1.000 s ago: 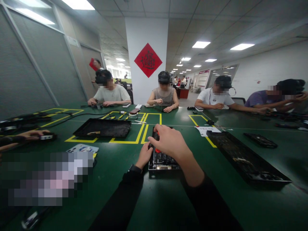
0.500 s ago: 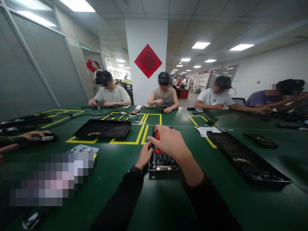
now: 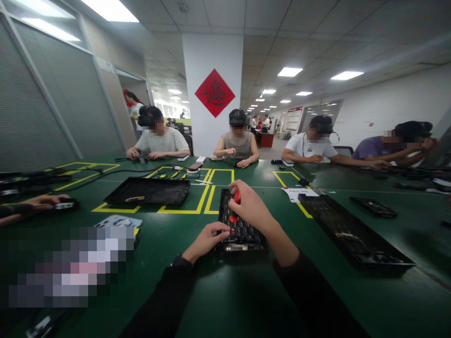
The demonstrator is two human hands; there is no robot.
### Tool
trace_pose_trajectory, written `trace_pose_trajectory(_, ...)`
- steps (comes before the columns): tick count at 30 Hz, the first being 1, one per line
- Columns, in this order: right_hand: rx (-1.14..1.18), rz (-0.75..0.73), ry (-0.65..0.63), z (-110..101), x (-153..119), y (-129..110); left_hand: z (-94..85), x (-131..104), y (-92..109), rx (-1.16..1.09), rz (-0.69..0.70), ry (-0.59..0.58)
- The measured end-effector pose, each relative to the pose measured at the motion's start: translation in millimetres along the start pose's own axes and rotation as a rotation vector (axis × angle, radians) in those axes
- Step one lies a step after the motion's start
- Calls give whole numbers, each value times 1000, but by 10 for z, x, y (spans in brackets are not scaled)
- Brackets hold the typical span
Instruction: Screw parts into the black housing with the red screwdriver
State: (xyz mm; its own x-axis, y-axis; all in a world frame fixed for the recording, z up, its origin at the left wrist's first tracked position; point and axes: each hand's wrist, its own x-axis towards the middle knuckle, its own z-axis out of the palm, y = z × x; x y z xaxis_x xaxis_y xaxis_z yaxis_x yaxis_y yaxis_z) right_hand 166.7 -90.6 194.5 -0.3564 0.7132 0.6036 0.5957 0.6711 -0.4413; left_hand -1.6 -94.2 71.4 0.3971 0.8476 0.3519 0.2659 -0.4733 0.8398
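Observation:
A black rectangular case (image 3: 243,234) lies on the table in front of me, with dark parts and a pale metallic piece (image 3: 237,247) at its near end. My right hand (image 3: 255,206) is closed round the red handle of a screwdriver (image 3: 234,218), which stands nearly upright over the left part of the case. Low down by the screwdriver's tip, the thumb and fingers of my left hand (image 3: 207,240) come together in a pinch. Whatever sits between those fingertips is too small to make out. Part of the case is hidden behind my right hand.
Two larger black trays, one at left (image 3: 148,191) and one at right (image 3: 355,232), flank the case. A flat black piece (image 3: 374,206) and white paper (image 3: 299,194) lie rightward. Phones (image 3: 118,221) and another person's hand (image 3: 52,203) are at left. Several people sit opposite.
My left hand has come off the case's left edge and moved nearer to me, to the screwdriver's tip. The screwdriver in my right hand now stands more upright, its handle more visible.

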Motion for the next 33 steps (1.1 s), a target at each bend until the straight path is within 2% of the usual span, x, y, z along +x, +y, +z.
trace_pose_trajectory(2,161,7,67,73,-7,77,-17,-18,43,-15,6,-33)
trace_pose_trajectory(5,439,75,107,257,-101,182,-31,-13,14,-49,-7,-9)
trace_pose_trajectory(8,593,124,-19,476,-309,277,-20,-5,-65,-63,-28,43)
trace_pose_trajectory(10,561,140,-121,594,-470,326,1,-1,-114,-53,-36,79)
trace_pose_trajectory(15,479,125,-62,718,-707,372,37,-8,-162,48,-58,136)
trace_pose_trajectory(25,540,208,31,832,-802,388,-71,-188,128,321,35,104)
trace_pose_trajectory(33,550,228,63,847,-802,410,8,-166,9,401,46,83)
